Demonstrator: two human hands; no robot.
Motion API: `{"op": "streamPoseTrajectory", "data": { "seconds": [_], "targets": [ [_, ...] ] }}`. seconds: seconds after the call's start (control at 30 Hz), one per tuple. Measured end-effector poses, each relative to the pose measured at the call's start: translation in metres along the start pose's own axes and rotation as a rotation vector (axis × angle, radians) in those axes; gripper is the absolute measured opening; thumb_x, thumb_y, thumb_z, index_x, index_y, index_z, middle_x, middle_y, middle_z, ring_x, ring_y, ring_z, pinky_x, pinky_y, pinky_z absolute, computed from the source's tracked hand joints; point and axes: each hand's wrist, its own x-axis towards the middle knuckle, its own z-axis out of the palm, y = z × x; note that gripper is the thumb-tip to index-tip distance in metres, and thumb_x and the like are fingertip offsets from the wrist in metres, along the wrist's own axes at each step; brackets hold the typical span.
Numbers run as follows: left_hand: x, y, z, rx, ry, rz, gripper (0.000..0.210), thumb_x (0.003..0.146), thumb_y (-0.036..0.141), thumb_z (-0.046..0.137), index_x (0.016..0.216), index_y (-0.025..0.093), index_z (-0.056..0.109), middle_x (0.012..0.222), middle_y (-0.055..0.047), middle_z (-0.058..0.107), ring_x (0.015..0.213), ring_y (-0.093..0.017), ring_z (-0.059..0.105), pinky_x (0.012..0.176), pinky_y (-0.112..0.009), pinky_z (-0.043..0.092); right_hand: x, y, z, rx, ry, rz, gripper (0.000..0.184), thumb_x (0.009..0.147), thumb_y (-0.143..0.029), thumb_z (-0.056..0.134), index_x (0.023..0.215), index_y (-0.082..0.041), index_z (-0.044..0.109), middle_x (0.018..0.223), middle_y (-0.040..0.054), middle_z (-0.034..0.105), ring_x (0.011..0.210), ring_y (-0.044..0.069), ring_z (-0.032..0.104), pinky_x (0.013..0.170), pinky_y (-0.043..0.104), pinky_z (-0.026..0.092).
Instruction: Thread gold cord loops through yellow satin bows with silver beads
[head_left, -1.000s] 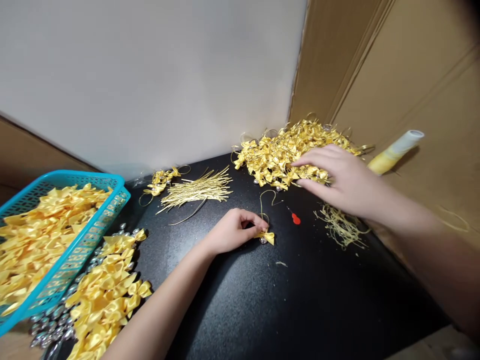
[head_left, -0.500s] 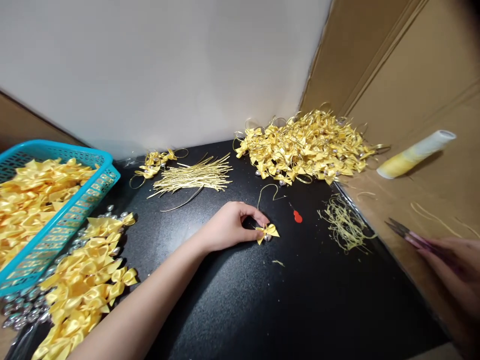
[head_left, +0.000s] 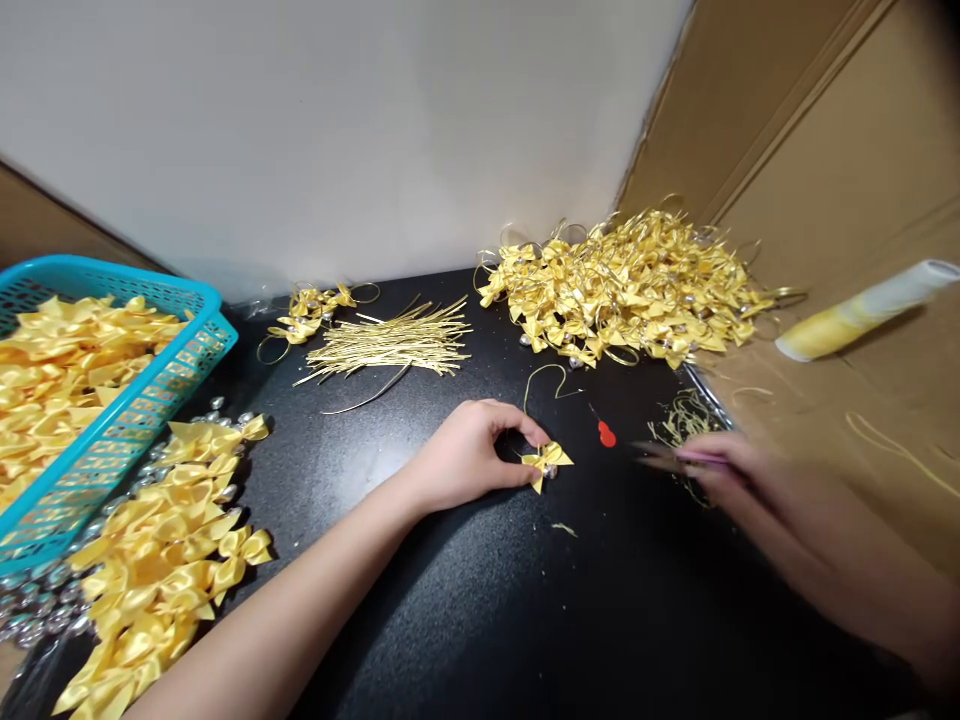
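Note:
My left hand (head_left: 480, 452) pinches a yellow ribbon bow (head_left: 553, 456) between thumb and fingers, low over the black tabletop. A small silver bell (head_left: 550, 471) shows at the bow's middle, and a thin yellow thread (head_left: 527, 384) runs from behind the fingers to a needle near its far end. My right hand (head_left: 739, 475) is closed around small scissors (head_left: 694, 457), blurred by motion, their blades pointing left toward the bow. Between the two hands lies a red needle threader (head_left: 607, 434). Behind the scissors sits a tangle of thread scraps (head_left: 684, 412), partly covered.
At the left stands a blue basket (head_left: 161, 370) of yellow bows, with loose bows (head_left: 172, 550) and silver bells (head_left: 45, 605) beside it. Gold cords (head_left: 390, 343) lie at the back centre. Finished-looking looped bows (head_left: 622, 290) are heaped back right, near a tube (head_left: 862, 310) on cardboard.
My right hand has brought the scissors leftward from the cardboard at the right edge to over the black tabletop. The left hand keeps its pinch on the bow; the view has shifted slightly.

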Motion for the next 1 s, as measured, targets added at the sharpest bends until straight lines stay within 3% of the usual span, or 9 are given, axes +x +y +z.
{"op": "streamPoseTrajectory", "data": {
  "seconds": [0.07, 0.23, 0.53, 1.0],
  "targets": [
    [0.000, 0.001, 0.000, 0.002, 0.002, 0.011, 0.018, 0.068, 0.020, 0.076, 0.086, 0.021, 0.073, 0.091, 0.000, 0.074, 0.079, -0.016, 0.063, 0.078, -0.028, 0.044, 0.025, -0.029, 0.002, 0.087, -0.128, -0.130, 0.027, 0.096, -0.037, 0.038, 0.089, -0.024, 0.061, 0.085, 0.0038, 0.070, 0.075, 0.018, 0.066, 0.063, 0.028, 0.046],
    [0.000, 0.001, 0.001, 0.008, 0.008, 0.025, 0.020, 0.068, 0.019, 0.076, 0.087, 0.022, 0.073, 0.092, 0.001, 0.074, 0.084, -0.018, 0.064, 0.083, -0.030, 0.044, 0.054, -0.053, 0.022, -0.052, -0.001, -0.255, 0.031, 0.094, -0.034, 0.041, 0.074, -0.020, 0.060, 0.067, 0.0028, 0.066, 0.062, 0.018, 0.063, 0.057, 0.030, 0.034],
    [0.000, -0.001, 0.002, 0.020, 0.013, 0.023, 0.017, 0.069, 0.020, 0.074, 0.085, 0.022, 0.072, 0.091, 0.000, 0.074, 0.085, -0.019, 0.063, 0.083, -0.033, 0.044, 0.051, -0.055, 0.025, -0.187, 0.061, -0.175, 0.032, 0.090, -0.035, 0.045, 0.069, -0.019, 0.062, 0.059, 0.0031, 0.064, 0.052, 0.017, 0.058, 0.052, 0.029, 0.025],
    [0.000, 0.000, 0.003, 0.015, 0.021, 0.018, 0.016, 0.068, 0.019, 0.076, 0.083, 0.021, 0.071, 0.092, 0.001, 0.074, 0.087, -0.018, 0.064, 0.085, -0.032, 0.042, 0.059, -0.058, 0.027, -0.121, 0.027, -0.170, 0.032, 0.090, -0.034, 0.046, 0.065, -0.020, 0.060, 0.058, 0.0025, 0.062, 0.056, 0.016, 0.058, 0.055, 0.028, 0.028]
  ]
}}
